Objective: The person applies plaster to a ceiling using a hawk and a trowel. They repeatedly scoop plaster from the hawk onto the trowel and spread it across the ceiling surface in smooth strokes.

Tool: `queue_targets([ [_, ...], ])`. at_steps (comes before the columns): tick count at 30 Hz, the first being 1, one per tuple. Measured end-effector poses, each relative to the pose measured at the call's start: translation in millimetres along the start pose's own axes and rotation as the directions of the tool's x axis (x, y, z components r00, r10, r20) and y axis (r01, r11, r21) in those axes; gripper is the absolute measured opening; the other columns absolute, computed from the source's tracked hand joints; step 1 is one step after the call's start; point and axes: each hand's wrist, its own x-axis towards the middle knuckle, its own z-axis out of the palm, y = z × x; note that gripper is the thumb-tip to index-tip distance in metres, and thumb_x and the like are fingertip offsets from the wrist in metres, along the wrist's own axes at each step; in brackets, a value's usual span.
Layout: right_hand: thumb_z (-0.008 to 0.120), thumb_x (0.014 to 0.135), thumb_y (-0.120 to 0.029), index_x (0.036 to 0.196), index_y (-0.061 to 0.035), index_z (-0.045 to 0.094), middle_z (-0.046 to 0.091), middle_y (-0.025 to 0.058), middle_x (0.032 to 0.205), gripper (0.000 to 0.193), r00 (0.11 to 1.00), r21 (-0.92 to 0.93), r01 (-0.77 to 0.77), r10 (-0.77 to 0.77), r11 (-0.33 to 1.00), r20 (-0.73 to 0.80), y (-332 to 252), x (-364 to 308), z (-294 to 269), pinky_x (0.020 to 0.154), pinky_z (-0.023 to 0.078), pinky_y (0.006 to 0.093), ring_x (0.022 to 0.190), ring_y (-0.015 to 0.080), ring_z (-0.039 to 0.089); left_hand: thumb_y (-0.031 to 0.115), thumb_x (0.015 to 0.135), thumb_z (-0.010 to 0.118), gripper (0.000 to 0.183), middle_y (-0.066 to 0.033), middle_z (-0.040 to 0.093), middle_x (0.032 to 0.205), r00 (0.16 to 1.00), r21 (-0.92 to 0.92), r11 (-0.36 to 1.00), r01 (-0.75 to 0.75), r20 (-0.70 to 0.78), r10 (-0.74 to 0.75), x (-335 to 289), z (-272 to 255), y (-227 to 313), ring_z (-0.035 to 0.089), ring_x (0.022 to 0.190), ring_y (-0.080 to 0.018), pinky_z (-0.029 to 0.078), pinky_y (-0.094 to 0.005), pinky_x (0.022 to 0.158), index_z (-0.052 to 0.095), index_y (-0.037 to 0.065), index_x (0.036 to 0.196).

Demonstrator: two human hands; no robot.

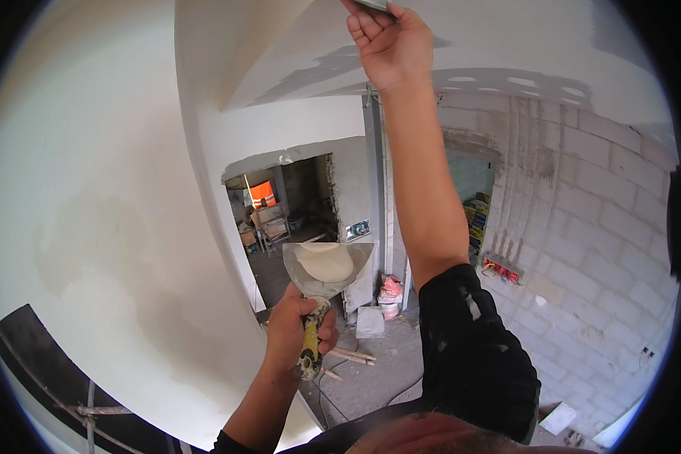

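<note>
1. We see the left hand (299, 333) at lower centre of the frame, clenched around the yellow-and-black handle (310, 344) of a broad trowel (329, 266). The blade fans out above the fist, roughly level.

2. A mound of pale filler (324, 262) sits on the blade, just above centre of the frame. It looks soft and wet; we judge it would slump or slide off if the blade tips, so the trowel wants holding flat, taken at the handle well behind the blade.

3. The right hand (390, 41) is at top centre, arm stretched straight up, fingers curled over a thin grey tool (372, 4) pressed to the ceiling (507, 45). Only a sliver of that tool shows at the frame edge; we take it for a filling knife, but cannot tell its full shape.

4. Handling judgement: the blade is thin stiff metal, light in itself; the load makes it front-heavy. The handle is smeared with dried filler, so the hold may be rough rather than slippery.

5. Grey filled strips (310, 76) run along the ceiling joints in the upper middle.

6. Surroundings: a smooth plastered wall (98, 212) fills the left of the frame; a bare block wall (598, 227) with chased grooves fills the right; a doorway (284, 208) opens at centre, with debris on the floor (371, 371) below it.
</note>
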Motion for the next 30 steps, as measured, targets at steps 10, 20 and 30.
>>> queue_targets([
  [10, 0.046, 0.096, -0.013, 0.102, -0.0004, 0.058, 0.069, 0.0152, 0.102, 0.018, 0.994, -0.058, 0.105, -0.104, 0.993, 0.021, -49.9, -21.5, 45.9, 0.084, 0.054, 0.0371, 0.108, 0.0314, 0.068, 0.013, 0.09, 0.04, 0.046, -0.0121, 0.058, 0.094, 0.991, 0.053, 0.998, 0.034, 0.124, -0.04, 3.7, 2.4, 11.0, 0.048, 0.052, -0.0146, 0.041, -0.0286, 0.039, 0.044, 0.005, 0.134],
  [20, 0.045, 0.097, -0.014, 0.111, 0.0029, 0.054, 0.066, 0.0183, 0.111, 0.024, 0.983, -0.113, 0.171, -0.162, 0.979, 0.088, -86.3, -57.2, 49.0, 0.088, 0.056, 0.0418, 0.11, 0.0327, 0.067, 0.013, 0.09, 0.04, 0.045, -0.0128, 0.058, 0.1, 0.977, 0.012, 0.997, 0.073, 0.199, -0.074, 9.2, 5.4, 9.7, 0.048, 0.051, -0.0151, 0.041, -0.0287, 0.038, 0.043, 0.004, 0.134],
  [30, 0.056, 0.098, -0.009, 0.135, -0.0024, 0.047, 0.064, 0.0159, 0.125, 0.039, 0.982, -0.07, -0.188, 0.185, 0.98, -0.043, -40.9, -208.8, -72.2, 0.092, 0.059, 0.0509, 0.112, 0.0338, 0.066, 0.009, 0.09, 0.04, 0.056, -0.0276, 0.049, 0.138, 0.947, -0.142, 0.975, 0.171, 0.296, -0.123, 9.1, 25.2, 18.5, 0.047, 0.053, -0.0136, 0.043, -0.0253, 0.036, 0.034, 0.0, 0.145],
])
